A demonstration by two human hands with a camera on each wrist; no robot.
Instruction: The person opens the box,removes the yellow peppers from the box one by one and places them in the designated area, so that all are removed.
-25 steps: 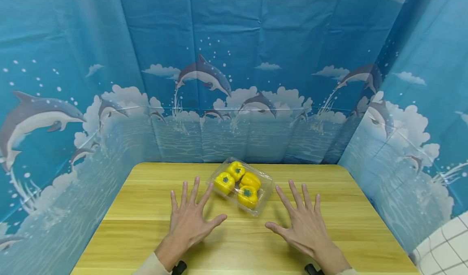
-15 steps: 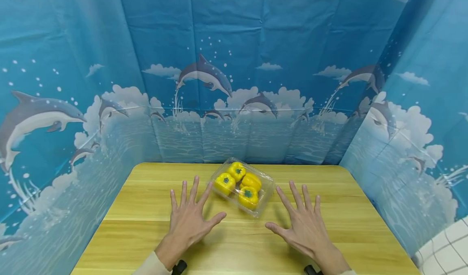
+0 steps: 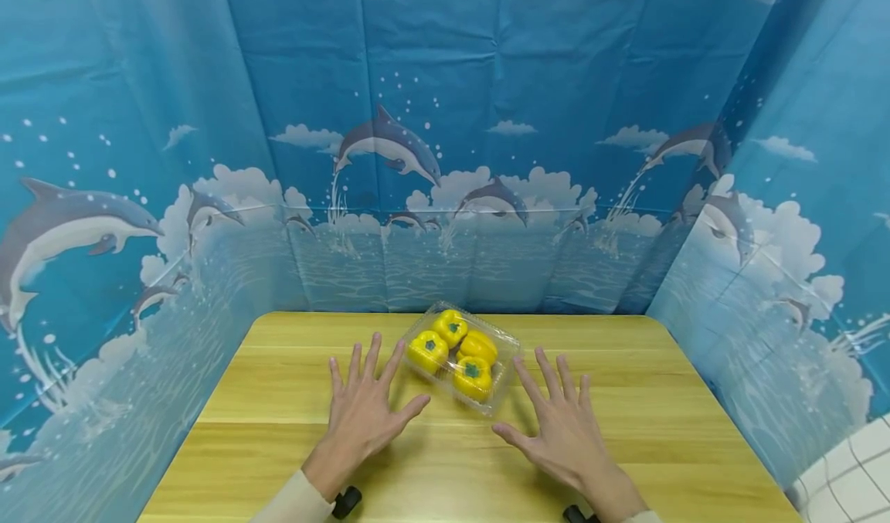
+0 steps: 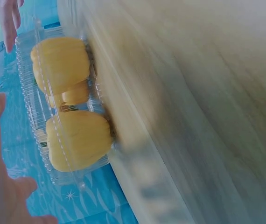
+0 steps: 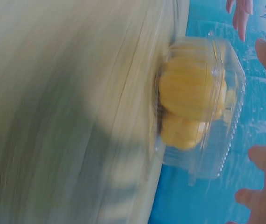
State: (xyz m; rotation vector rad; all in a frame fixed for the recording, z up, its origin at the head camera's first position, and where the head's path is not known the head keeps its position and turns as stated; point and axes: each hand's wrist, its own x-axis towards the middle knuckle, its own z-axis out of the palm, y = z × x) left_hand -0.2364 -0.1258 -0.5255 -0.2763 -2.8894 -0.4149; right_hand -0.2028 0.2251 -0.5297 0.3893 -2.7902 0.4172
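A person's left hand (image 3: 367,412) and right hand (image 3: 565,428) hung above a wood-grain bench (image 3: 445,477), palms down, fingers and thumbs spread wide apart and nothing held in either. Beyond and between them, a clear plastic box (image 3: 504,362) of yellow peppers (image 3: 473,382) sat on the far part of the bench, forward and to the right of the left hand, forward and to the left of the right hand. Neither wrist view showed contact. The right hand looked nearer by a little: its thumb stood just beside the box's near corner, while the left thumb stood farther off the long side. The box rested upright but askew, its long axis running from far left to near right, so that a short end faced the right hand and a long side faced the left; that slant looked like the point on which any reach would turn. Inside, three peppers showed green stems (image 3: 473,369) facing up; the fourth, at the far right, showed its flank. Which side bore the hinge could not be told. Behind the bench hung a blue curtain (image 3: 445,264) printed with dolphins.
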